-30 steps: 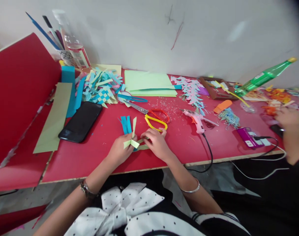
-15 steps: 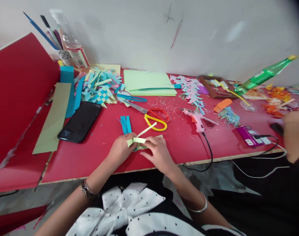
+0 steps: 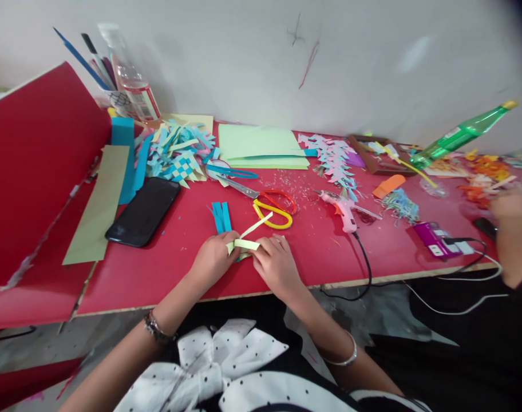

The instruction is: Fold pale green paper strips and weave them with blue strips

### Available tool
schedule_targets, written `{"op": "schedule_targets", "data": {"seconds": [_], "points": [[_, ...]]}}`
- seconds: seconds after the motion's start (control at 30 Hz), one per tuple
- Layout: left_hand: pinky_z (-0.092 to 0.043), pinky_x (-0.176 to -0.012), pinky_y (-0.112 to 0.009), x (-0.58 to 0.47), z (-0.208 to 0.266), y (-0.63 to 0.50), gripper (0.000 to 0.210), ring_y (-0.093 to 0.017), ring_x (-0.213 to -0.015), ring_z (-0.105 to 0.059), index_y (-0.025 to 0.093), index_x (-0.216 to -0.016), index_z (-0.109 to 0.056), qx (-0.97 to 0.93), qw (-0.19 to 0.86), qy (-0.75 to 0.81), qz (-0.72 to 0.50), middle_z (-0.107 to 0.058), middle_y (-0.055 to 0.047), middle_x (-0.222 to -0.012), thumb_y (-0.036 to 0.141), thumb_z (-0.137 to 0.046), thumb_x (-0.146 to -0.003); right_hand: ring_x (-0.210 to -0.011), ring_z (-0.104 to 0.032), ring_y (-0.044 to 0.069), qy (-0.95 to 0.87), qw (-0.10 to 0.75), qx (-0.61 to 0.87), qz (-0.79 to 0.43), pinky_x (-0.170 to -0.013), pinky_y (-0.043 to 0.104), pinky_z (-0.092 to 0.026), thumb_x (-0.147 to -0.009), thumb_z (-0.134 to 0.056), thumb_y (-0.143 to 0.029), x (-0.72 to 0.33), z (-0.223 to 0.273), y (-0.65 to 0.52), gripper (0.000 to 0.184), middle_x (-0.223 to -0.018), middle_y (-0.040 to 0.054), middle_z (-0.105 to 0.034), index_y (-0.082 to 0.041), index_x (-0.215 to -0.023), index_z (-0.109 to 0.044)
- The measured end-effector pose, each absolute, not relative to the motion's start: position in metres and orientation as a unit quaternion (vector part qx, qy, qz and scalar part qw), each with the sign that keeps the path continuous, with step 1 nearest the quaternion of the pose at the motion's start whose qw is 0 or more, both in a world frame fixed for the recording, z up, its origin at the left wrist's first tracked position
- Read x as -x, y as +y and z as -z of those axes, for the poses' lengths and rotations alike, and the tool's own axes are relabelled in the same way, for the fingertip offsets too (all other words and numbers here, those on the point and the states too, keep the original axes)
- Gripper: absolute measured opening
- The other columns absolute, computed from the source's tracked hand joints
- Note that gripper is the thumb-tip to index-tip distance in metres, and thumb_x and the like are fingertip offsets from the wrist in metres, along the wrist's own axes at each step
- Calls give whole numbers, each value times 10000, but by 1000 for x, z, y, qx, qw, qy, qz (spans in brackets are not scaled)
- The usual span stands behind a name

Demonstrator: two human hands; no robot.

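Note:
Near the table's front edge, my left hand [image 3: 213, 258] pinches pale yellow-green paper strips [image 3: 247, 244], one of them sticking up toward the scissors. My right hand [image 3: 278, 264] has its fingers closed on the right end of the lower strip. Under my hands lies more pale green and blue paper, mostly hidden. Blue paper strips [image 3: 220, 217] with slit ends reach out beyond my left hand. Just past my hands rest scissors with red and yellow handles [image 3: 275, 210].
A black phone [image 3: 143, 213] lies left, near a heap of paper strips [image 3: 175, 150]. Light green sheets [image 3: 261, 143] lie at the back. A pink glue gun [image 3: 341, 207] with a cord sits right. Another person's hand [image 3: 513, 209] is at the far right, near a purple power box [image 3: 437, 239].
My right hand has closed its fingers onto the pale strip's end, where the thumb was spread before. The view has shifted slightly. The other person's hand has moved a little.

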State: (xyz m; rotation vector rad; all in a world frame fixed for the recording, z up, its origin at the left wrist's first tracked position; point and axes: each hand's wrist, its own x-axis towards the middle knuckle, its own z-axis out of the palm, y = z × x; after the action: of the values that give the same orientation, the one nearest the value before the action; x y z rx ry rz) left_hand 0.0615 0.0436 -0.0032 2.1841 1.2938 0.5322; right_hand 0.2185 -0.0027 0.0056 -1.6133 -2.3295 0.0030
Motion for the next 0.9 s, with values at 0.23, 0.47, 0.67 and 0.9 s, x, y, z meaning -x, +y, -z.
{"op": "schedule_targets", "data": {"seconds": [0.23,0.47,0.67,0.9], "points": [[-402,-603,-235,-58,-4,41,79,-155,-676,-559,177,-779,-519,-838,262,436,-199,-584,-31,-749,202,-445,-764,-951,-491,176,-799,234,551,59,-980,421,-210,-845,-450,-180,-216,-10,6,189,-992,34,-591,-243,-799,-622],[-430,-643,-262,-55,-3,42,89,-179,-719,-573,172,-750,-527,-849,268,407,-204,-589,-43,-745,254,-515,-717,-1073,-422,187,-836,250,485,48,-983,394,-216,-872,-430,-265,-210,-7,13,220,-1152,-15,-527,-323,-843,-641],[-414,-604,-251,-54,2,43,135,-162,-657,-559,170,-711,-495,-832,266,432,-224,-575,-40,-700,222,-398,-789,-1197,-298,213,-843,265,468,23,-992,370,-306,-855,-445,-242,-210,-16,20,226,-1278,-18,-405,-318,-884,-656],[-389,-568,-224,-54,-2,42,101,-147,-610,-553,179,-759,-498,-823,273,451,-211,-574,-15,-678,203,-402,-780,-1154,-383,211,-745,396,537,16,-953,373,-351,-803,-414,-119,-229,-32,52,297,-1217,81,-389,-233,-1018,-585]]}}
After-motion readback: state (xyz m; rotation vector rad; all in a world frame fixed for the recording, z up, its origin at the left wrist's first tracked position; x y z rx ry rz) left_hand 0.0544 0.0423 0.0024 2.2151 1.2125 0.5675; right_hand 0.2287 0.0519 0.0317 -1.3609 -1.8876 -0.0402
